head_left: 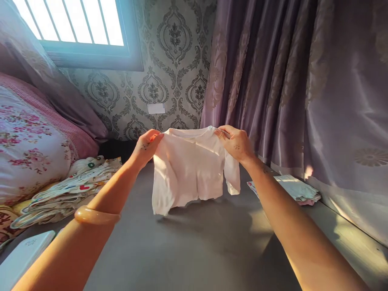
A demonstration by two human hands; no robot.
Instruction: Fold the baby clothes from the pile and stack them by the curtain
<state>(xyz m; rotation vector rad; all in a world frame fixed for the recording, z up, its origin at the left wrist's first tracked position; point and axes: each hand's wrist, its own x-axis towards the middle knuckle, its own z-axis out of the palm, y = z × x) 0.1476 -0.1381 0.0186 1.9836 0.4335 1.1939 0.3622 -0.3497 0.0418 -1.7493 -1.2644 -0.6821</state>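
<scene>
A small white long-sleeved shirt (194, 169) hangs upright between my hands, its neckline at the top and its sleeves dangling at both sides. My left hand (147, 146) is closed on the left shoulder, thumb on the cloth. At the other shoulder, close to a small button by the collar, my right hand (235, 142) pinches the fabric. The lower hem is at or just above the grey surface (182, 250); whether it touches is hard to tell. A bangle circles my left forearm.
Folded patterned cloths (66, 194) are piled at the left, beside a floral bundle (33, 145). A white box (26, 258) sits at the lower left. Folded clothes (295, 188) lie at the right, near a purple curtain (263, 81).
</scene>
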